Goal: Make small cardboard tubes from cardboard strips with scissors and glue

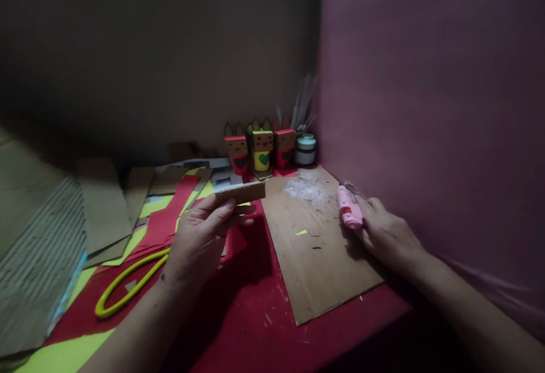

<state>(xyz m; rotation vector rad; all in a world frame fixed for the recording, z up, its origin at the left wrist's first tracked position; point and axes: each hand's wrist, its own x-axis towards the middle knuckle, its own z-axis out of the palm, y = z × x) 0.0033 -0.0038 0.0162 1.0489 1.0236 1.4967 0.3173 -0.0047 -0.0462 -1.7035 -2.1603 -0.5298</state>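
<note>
My left hand (204, 231) pinches a small brown cardboard strip (243, 192) between thumb and fingers, raised above the red table surface. Its other fingers stretch out beneath the strip. At the right, my right hand (385, 231) is closed around a pink glue gun (349, 207) at the right edge of a flat cardboard sheet (293, 271); the grip is partly hidden behind the fingers. A tangle of whitish, clear glue strands (307, 188) lies on the sheet's far half, with small scraps and a yellow paper triangle (301, 232) nearer me.
Several red and yellow animal-faced paper figures (261, 149) stand at the back, beside a pale blue jar (305, 150) and white sticks (302, 103). Yellow-handled scissors (104, 305), red paper strips (164, 219) and cardboard pieces (104, 202) lie left. A pink wall (426, 106) borders the right.
</note>
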